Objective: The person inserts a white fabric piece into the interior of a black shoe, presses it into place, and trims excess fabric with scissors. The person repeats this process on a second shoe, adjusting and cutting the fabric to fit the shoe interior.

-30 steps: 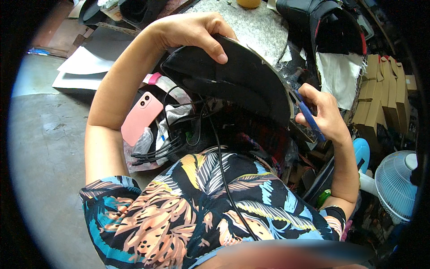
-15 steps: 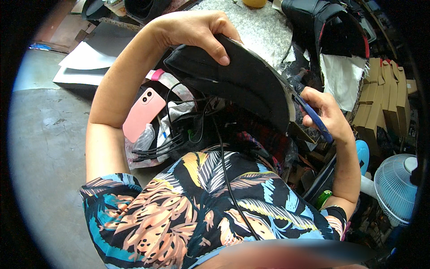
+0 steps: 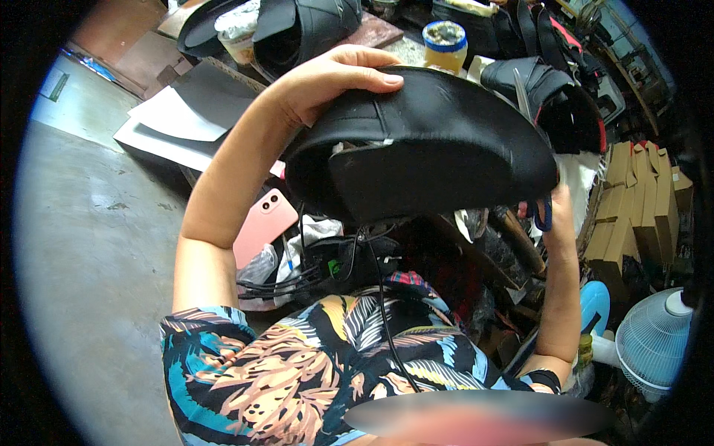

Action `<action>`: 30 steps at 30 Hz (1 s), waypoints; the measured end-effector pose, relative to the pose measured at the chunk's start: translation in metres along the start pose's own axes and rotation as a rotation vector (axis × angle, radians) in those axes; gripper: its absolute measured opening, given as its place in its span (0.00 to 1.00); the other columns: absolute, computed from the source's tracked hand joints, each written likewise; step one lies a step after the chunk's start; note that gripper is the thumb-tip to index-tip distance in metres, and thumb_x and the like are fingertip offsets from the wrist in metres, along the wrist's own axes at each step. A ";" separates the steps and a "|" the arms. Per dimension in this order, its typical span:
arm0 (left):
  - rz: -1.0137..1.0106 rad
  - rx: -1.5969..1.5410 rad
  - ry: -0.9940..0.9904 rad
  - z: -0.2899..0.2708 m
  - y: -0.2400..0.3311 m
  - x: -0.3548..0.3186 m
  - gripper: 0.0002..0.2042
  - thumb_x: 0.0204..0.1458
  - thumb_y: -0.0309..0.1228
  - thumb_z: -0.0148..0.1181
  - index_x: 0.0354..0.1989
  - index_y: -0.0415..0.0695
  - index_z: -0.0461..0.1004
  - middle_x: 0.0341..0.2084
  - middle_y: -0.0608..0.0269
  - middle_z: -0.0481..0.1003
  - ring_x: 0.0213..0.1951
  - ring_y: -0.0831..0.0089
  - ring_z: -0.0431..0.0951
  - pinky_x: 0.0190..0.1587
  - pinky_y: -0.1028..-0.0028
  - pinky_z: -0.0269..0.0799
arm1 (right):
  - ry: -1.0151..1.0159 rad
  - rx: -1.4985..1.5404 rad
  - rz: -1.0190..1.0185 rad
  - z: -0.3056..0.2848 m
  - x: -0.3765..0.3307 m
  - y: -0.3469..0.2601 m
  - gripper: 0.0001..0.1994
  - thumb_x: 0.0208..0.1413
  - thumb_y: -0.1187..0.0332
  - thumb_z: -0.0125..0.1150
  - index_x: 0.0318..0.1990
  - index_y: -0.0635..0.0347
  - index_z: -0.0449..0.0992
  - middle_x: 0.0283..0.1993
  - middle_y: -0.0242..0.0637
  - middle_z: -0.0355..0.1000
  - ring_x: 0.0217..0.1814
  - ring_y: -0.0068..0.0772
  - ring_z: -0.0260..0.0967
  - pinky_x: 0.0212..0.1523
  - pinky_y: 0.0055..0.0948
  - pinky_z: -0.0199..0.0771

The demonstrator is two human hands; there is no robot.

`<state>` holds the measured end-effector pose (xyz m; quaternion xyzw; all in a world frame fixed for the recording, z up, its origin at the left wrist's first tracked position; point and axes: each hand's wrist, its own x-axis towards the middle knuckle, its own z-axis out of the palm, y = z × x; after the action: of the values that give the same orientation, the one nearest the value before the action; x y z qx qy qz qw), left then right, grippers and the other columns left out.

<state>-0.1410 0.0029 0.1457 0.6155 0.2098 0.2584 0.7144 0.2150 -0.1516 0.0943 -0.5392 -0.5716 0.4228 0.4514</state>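
Observation:
A black, padded, leather-like piece [image 3: 446, 126] with a rounded outer edge, a seam and an opening along its lower side hangs in front of me. Its exact kind I cannot tell. My left hand [image 3: 346, 74] grips its upper left edge, thumb lying on the leather. At its right end my right hand [image 3: 561, 208], partly hidden behind the piece, is closed round the blue handles of a pair of scissors [image 3: 544, 214]. The metal blades point upward past the far side of the piece.
A pink phone [image 3: 266, 227] lies below my left forearm, beside black cables. Behind are a jar [image 3: 445, 46] with a blue rim and rolled black pieces [image 3: 305, 30]. Folded brown cartons [image 3: 632, 201] and a fan [image 3: 654, 342] stand at the right. White sheets [image 3: 175, 119] lie at the left.
The black piece has been turned from its matte inner side to its shiny outer side. The scissors no longer lie along its edge; their blades now point up behind it.

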 end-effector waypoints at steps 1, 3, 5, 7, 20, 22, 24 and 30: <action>-0.067 0.001 0.052 -0.003 -0.002 0.003 0.21 0.54 0.31 0.64 0.55 0.34 0.73 0.38 0.58 0.80 0.33 0.78 0.82 0.35 0.80 0.80 | -0.026 0.068 0.155 -0.004 0.003 -0.002 0.19 0.66 0.50 0.57 0.40 0.61 0.72 0.26 0.32 0.71 0.26 0.20 0.68 0.29 0.21 0.69; -0.170 0.071 0.154 -0.007 -0.012 0.003 0.14 0.55 0.33 0.62 0.47 0.39 0.76 0.33 0.65 0.79 0.30 0.81 0.79 0.36 0.82 0.77 | 0.076 0.089 0.059 0.010 0.010 0.005 0.19 0.67 0.50 0.55 0.39 0.58 0.71 0.22 0.30 0.69 0.22 0.19 0.65 0.24 0.19 0.66; -0.207 0.009 0.310 -0.010 -0.021 0.004 0.15 0.55 0.30 0.61 0.49 0.38 0.74 0.35 0.63 0.79 0.32 0.80 0.81 0.37 0.80 0.79 | 0.112 0.124 0.065 0.022 0.017 0.009 0.19 0.66 0.49 0.55 0.39 0.58 0.71 0.22 0.29 0.68 0.21 0.19 0.65 0.24 0.19 0.65; -0.096 -0.135 0.332 -0.018 -0.020 0.006 0.15 0.56 0.27 0.60 0.51 0.36 0.74 0.39 0.60 0.80 0.36 0.77 0.82 0.41 0.77 0.81 | 0.111 0.119 0.041 0.031 0.021 0.012 0.16 0.66 0.53 0.58 0.38 0.57 0.71 0.22 0.28 0.68 0.21 0.17 0.64 0.23 0.18 0.65; 0.273 -0.004 1.303 -0.165 -0.041 -0.036 0.13 0.63 0.30 0.55 0.52 0.37 0.73 0.41 0.60 0.78 0.40 0.69 0.78 0.44 0.69 0.75 | 0.068 0.026 0.066 0.055 0.027 0.025 0.09 0.59 0.67 0.67 0.34 0.60 0.74 0.23 0.23 0.70 0.22 0.10 0.64 0.24 0.15 0.62; 0.316 -0.010 1.261 -0.185 -0.068 -0.031 0.10 0.65 0.32 0.53 0.47 0.40 0.73 0.33 0.63 0.77 0.28 0.73 0.74 0.33 0.71 0.72 | 0.055 0.005 0.024 0.058 0.031 0.027 0.10 0.58 0.66 0.68 0.32 0.61 0.74 0.24 0.24 0.70 0.24 0.10 0.62 0.25 0.16 0.61; 0.416 -0.120 1.245 -0.203 -0.082 -0.015 0.07 0.66 0.33 0.51 0.40 0.43 0.73 0.24 0.67 0.74 0.16 0.75 0.69 0.21 0.73 0.67 | 0.073 -0.071 0.024 0.060 0.035 0.029 0.11 0.58 0.66 0.69 0.32 0.62 0.74 0.24 0.24 0.71 0.25 0.11 0.63 0.26 0.17 0.62; 0.462 0.558 1.740 -0.218 -0.084 0.057 0.16 0.55 0.33 0.63 0.46 0.35 0.73 0.38 0.48 0.76 0.40 0.56 0.76 0.46 0.62 0.70 | 0.139 -0.250 -0.003 0.063 0.043 0.036 0.15 0.55 0.60 0.71 0.32 0.63 0.75 0.22 0.30 0.73 0.23 0.17 0.66 0.26 0.22 0.65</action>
<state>-0.2223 0.1974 0.0305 0.3817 0.5967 0.7029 0.0646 0.1616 -0.1064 0.0468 -0.6183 -0.5879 0.3095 0.4200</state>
